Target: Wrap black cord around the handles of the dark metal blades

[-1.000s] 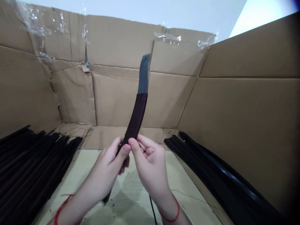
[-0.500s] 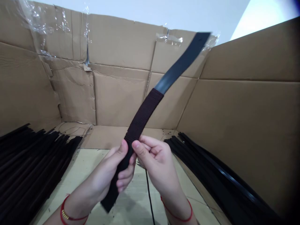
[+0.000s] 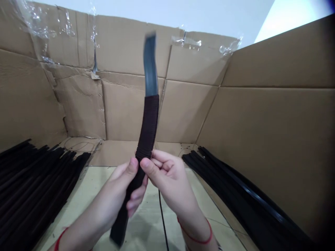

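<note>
Creased cardboard walls (image 3: 131,111) rise around us from nine o'clock through twelve to three, with clear tape (image 3: 36,21) clinging near eleven. Below lies a pale board floor (image 3: 96,184), with a bundle of black strips (image 3: 39,174) at eight o'clock and a glossier bundle (image 3: 243,188) at four.

At the centre we see a curved black strip (image 3: 148,125), standing nearly upright, its dark cord wrapping (image 3: 149,122) below a smooth blue-black end that blurs near twelve. Our left hand (image 3: 117,191) is nearly closed around its lower part, thumb in front and fingers behind. Our right hand (image 3: 167,181) is half curled, its thumb pressed to the strip just above, though we cannot tell how firmly its folded fingers hold.

We judge the blurred end the main risk: a quick twist could knock it against the cardboard. A slackening grip could let the strip drop onto either bundle, and the low end could catch the thin black cable (image 3: 162,216) at six o'clock.
</note>
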A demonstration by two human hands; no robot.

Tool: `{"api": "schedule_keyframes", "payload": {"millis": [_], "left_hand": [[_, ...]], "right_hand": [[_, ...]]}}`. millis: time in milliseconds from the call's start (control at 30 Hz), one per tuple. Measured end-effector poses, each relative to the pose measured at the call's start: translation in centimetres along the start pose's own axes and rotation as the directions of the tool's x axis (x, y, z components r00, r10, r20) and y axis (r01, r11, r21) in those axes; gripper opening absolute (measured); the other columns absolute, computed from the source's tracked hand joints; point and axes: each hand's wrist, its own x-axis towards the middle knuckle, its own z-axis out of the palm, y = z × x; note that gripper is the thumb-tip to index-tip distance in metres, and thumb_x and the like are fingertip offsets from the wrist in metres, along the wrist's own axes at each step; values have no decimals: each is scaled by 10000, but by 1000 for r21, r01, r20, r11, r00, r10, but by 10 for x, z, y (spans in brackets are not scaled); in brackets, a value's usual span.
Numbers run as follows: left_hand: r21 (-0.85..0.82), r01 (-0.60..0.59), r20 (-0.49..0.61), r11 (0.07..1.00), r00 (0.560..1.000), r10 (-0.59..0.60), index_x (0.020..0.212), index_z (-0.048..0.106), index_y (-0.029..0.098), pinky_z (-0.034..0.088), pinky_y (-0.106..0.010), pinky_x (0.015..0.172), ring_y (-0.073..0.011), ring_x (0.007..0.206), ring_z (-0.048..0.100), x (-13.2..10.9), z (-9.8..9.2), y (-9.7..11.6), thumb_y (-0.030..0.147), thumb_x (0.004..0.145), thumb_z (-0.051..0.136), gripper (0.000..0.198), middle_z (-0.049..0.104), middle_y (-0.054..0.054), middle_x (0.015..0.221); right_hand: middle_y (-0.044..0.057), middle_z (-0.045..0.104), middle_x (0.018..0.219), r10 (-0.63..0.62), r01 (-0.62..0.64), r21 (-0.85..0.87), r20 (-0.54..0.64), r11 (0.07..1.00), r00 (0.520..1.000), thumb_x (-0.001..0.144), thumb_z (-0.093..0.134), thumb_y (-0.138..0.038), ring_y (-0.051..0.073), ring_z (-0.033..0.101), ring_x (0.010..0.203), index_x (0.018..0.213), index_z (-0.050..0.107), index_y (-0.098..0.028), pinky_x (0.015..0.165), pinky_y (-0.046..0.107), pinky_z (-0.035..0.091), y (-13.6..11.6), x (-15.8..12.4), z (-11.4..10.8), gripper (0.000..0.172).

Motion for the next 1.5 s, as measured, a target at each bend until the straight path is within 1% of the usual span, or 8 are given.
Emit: {"api": "schedule_keyframes", "payload": {"millis": [133,433,633,900,1000,1167,1333,1500], "left_hand": [[-207,257,148,944,962,-230,669,502,157,218,-124,304,-15,342,184,4,-1,1,687,704,646,550,280,99,438],[117,-19,-204,993,978,42,585,491,135,179,-129,342,-25,352,266,11,-3,-14,799,736,492,681,333,50,430],[281,-53,-264,958,956,130,542,500,131,195,-150,351,-37,364,282,10,3,-10,850,693,466,736,346,35,427],[173,68,-12,983,998,-67,588,500,166,217,-167,327,-42,330,194,-6,-10,6,846,764,333,722,250,74,391],[163,174,201,971,958,-205,638,490,182,220,-185,322,-51,320,180,-8,-14,12,880,749,220,756,253,79,398],[560,-236,-42,794,949,312,808,508,172,286,-174,491,-75,540,363,-4,-10,15,653,835,537,482,436,36,607],[174,-68,85,982,995,54,750,492,167,185,-187,408,-59,427,191,1,-8,11,735,863,337,600,274,76,505],[307,-190,-58,933,974,218,710,518,151,336,-170,487,-79,513,428,2,-7,12,649,849,515,518,482,13,548]], "right_hand": [[-24,556,498,12,-27,-112,-139,993,990,833,655,-227,49,523,454,684,644,-112,413,101,394,-8,-3,1,189],[-35,525,459,-96,69,-112,-262,991,960,852,600,-296,93,535,337,647,521,-165,325,149,459,11,-7,14,256],[-14,518,487,-211,175,-155,-264,972,941,860,619,-292,99,512,378,636,514,-167,338,175,430,14,-9,12,277],[-58,456,487,-47,-9,238,230,971,972,832,712,-324,29,382,409,900,725,-161,405,130,318,-2,3,-10,178],[-43,474,531,-83,44,211,177,977,981,777,768,-334,44,422,462,845,743,-163,464,152,377,-1,1,-6,186],[-1,586,623,-123,135,96,-125,986,985,805,727,-346,77,480,478,864,708,-154,449,190,414,6,2,2,202],[1,578,570,-58,56,90,18,994,998,800,718,-371,74,496,443,740,656,-128,418,179,403,7,3,1,259],[-16,523,489,-119,123,37,-103,992,988,856,654,-392,97,529,409,610,546,-148,407,194,415,5,2,3,363]]}}
